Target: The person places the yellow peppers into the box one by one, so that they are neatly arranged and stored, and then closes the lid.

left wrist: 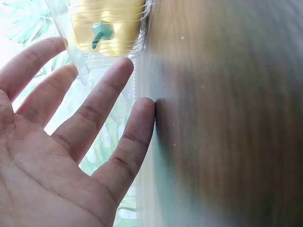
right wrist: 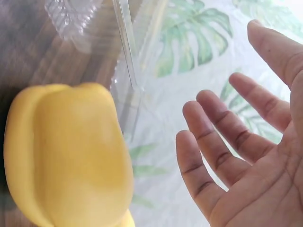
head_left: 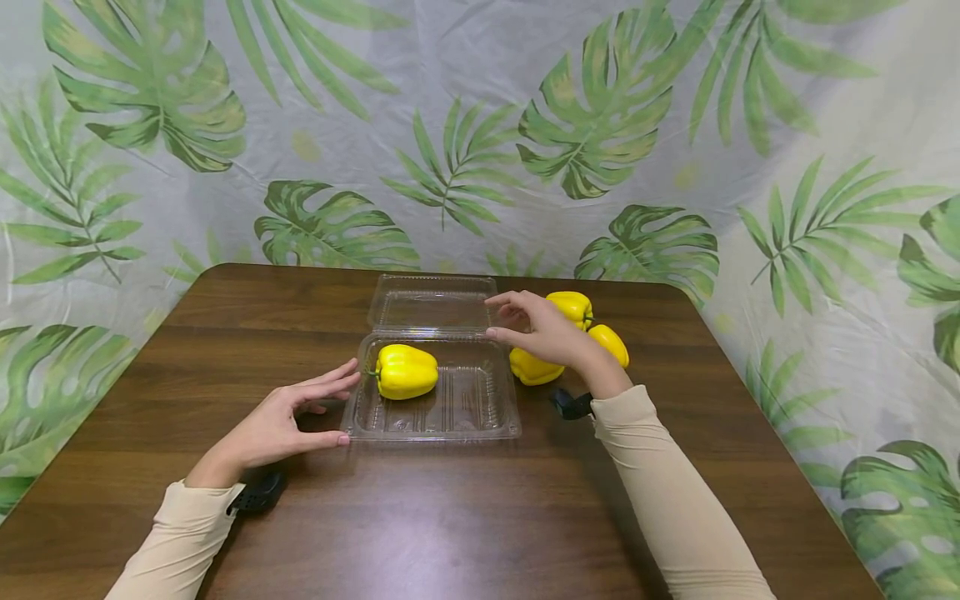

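Observation:
A clear plastic clamshell container (head_left: 467, 408) lies on the table with its lid (head_left: 427, 302) folded back. Inside its left half sits one yellow bell pepper (head_left: 407, 372), green stem toward the left. My left hand (head_left: 279, 423) is at the container's left side, fingers spread and nearly straight; in the left wrist view its palm (left wrist: 52, 175) holds nothing. Above the container's right edge hovers my right hand (head_left: 546, 332), fingers loosely bent, with no object in it. Below and beside that hand rests another yellow bell pepper (head_left: 536, 368), seen large in the right wrist view (right wrist: 71, 156).
Two more yellow bell peppers, one at the back (head_left: 572, 307) and one to the right (head_left: 609, 345), lie beside the container on the brown wooden table (head_left: 420, 517). A leaf-patterned cloth (head_left: 465, 108) hangs behind the table's far edge.

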The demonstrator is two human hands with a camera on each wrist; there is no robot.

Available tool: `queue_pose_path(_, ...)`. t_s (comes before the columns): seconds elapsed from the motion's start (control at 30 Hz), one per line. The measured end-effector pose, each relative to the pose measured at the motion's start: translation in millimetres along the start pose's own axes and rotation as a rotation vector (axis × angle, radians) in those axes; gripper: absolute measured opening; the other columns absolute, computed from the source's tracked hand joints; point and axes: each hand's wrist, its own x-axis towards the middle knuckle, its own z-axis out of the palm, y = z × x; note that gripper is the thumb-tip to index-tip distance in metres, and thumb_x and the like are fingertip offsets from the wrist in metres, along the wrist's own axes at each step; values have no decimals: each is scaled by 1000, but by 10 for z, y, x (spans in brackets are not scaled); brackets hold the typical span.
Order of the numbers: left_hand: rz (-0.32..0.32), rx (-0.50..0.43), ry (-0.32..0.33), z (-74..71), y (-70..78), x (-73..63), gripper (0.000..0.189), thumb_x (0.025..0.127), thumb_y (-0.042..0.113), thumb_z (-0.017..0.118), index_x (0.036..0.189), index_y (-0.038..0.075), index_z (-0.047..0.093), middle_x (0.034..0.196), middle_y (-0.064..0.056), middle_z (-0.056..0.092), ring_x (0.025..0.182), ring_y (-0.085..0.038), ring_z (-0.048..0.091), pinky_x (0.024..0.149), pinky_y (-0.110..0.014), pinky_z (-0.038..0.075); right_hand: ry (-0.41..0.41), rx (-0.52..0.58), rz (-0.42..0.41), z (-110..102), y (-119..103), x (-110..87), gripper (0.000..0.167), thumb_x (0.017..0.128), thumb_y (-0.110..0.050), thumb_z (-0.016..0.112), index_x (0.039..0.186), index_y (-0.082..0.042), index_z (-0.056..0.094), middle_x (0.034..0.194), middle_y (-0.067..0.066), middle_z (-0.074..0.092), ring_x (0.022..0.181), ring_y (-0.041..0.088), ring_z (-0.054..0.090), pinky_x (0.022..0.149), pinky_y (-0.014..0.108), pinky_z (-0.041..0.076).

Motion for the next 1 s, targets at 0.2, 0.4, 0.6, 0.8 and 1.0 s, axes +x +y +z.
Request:
queue_pose_path(0.2,2,2,-1,-4,13,4,81,88,26,92,159,13,54,169,-4,48,128,3,64,99,-35,60,33,17,50,-95,58,-97,54,105,-34,72,153,-16,56,147,16,62,135,35,61,112,56,52)
queue_pose_path(0.4,3,4,1,-5,20,6,82,87,26,92,159,13,54,168,-4,50,128,2,64,98,-35,60,47,42,97,-143,156,-183,55,104,-35,73,153,-16,56,147,17,62,137,37,57,115,58,50)
queue_pose_path(0.6,1,6,0,-4,21,3,81,88,26,92,159,13,54,167,-5,51,128,0,65,98,-34,60,54,52,122,-188,259,-255,54,105,-32,72,153,-14,56,148,20,60,136,42,59,117,61,48)
queue_pose_path(0.8,3,8,0,-10,21,6,82,88,26,91,159,13,54,167,-4,51,128,2,64,98,-34,60,46,-26,130,-224,310,-292,55,105,-31,72,152,-9,57,148,24,60,132,44,62,116,62,48)
queue_pose_path(1.0,7,0,-1,0,-2,3,81,88,25,92,159,13,54,168,-4,50,128,1,65,99,-35,60,40,-75,125,-189,390,-320,54,105,-29,72,150,-4,59,149,28,60,131,46,62,114,59,50)
